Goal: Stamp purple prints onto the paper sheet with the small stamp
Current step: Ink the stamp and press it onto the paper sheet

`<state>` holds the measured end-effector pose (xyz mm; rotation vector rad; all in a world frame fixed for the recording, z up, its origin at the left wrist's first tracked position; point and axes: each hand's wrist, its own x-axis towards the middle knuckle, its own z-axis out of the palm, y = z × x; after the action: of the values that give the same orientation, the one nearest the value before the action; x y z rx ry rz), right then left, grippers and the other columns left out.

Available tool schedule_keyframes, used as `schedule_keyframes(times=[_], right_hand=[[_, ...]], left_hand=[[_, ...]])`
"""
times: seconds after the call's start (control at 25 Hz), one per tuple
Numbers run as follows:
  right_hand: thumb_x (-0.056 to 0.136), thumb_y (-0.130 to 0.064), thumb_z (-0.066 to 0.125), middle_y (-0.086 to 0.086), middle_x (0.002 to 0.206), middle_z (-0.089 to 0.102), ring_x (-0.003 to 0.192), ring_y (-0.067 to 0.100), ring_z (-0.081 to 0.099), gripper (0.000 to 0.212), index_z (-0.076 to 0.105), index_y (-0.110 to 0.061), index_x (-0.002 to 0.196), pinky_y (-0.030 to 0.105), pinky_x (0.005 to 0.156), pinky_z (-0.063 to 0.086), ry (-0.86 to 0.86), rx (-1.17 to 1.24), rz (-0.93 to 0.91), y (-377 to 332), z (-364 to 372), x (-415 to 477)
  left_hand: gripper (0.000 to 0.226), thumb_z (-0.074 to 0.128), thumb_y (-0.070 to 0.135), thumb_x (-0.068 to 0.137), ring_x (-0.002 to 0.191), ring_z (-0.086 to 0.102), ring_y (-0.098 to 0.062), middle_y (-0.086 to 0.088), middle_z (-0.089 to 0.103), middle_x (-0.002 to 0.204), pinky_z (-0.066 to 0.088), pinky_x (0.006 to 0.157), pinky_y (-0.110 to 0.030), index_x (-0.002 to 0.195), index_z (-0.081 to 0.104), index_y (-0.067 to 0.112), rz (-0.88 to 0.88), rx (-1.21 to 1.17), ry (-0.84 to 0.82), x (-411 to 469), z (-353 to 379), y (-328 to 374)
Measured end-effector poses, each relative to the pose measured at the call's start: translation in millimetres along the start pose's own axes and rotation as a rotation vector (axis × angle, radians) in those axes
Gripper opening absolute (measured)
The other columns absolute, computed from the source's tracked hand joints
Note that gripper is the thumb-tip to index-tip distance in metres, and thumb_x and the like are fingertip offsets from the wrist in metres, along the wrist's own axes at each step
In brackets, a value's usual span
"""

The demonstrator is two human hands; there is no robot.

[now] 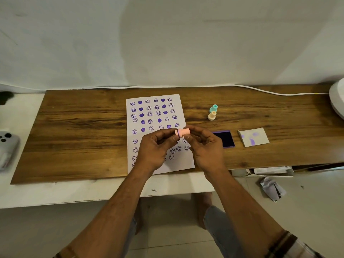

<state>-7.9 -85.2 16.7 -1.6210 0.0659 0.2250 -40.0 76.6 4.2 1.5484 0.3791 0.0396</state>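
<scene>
A white paper sheet (183, 164) lies on the wooden board, covered with rows of purple smiley and heart prints. Above its lower middle I hold a small pink stamp (183, 131) sideways, a purple-inked ring near its left end. My left hand (155, 148) pinches the left end and my right hand (204, 147) pinches the right end. Both hands hide part of the lower rows of prints. A dark purple ink pad (227, 139) lies open just right of my right hand.
A teal stamp (213, 108) and a beige stamp (212, 116) stand right of the sheet. The ink pad's smudged white lid (253, 137) lies farther right. A white cable (260, 90) runs along the board's back edge. A grey device (7, 146) sits at far left.
</scene>
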Motion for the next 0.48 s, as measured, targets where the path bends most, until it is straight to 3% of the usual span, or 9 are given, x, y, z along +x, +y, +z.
schedule_keyframes(times=[0.12, 0.24, 0.48], right_hand=[[0.091, -0.016, 0.078, -0.035, 0.094, 0.075, 0.099, -0.013, 0.068, 0.027, 0.075, -0.037, 0.108, 0.004, 0.074, 0.052, -0.013, -0.039, -0.004, -0.2, -1.1, 0.7], [0.090, -0.021, 0.080, -0.028, 0.101, 0.076, 0.099, -0.006, 0.070, 0.027, 0.075, -0.042, 0.106, 0.008, 0.074, 0.055, -0.005, -0.064, 0.001, -1.1, -2.8, -0.1], [0.091, -0.021, 0.079, -0.016, 0.108, 0.078, 0.103, 0.002, 0.071, 0.027, 0.077, -0.030, 0.116, 0.023, 0.086, 0.058, -0.018, -0.108, 0.059, -7.9, -8.3, -1.9]], left_hand=[[0.030, 0.079, 0.020, 0.087, 0.103, 0.074, -0.011, 0.008, 0.078, 0.113, 0.059, 0.094, -0.037, 0.116, 0.077, 0.026, -0.009, 0.017, 0.010, 1.0, 0.1, -0.4], [0.031, 0.079, 0.021, 0.087, 0.107, 0.072, -0.012, 0.006, 0.078, 0.116, 0.058, 0.097, -0.040, 0.118, 0.078, 0.022, -0.012, 0.022, 0.012, 0.4, 1.4, 0.9], [0.030, 0.082, 0.021, 0.083, 0.104, 0.072, -0.004, 0.011, 0.078, 0.110, 0.056, 0.098, -0.031, 0.113, 0.079, 0.023, 0.039, 0.104, 0.039, -0.4, 4.6, -1.5]])
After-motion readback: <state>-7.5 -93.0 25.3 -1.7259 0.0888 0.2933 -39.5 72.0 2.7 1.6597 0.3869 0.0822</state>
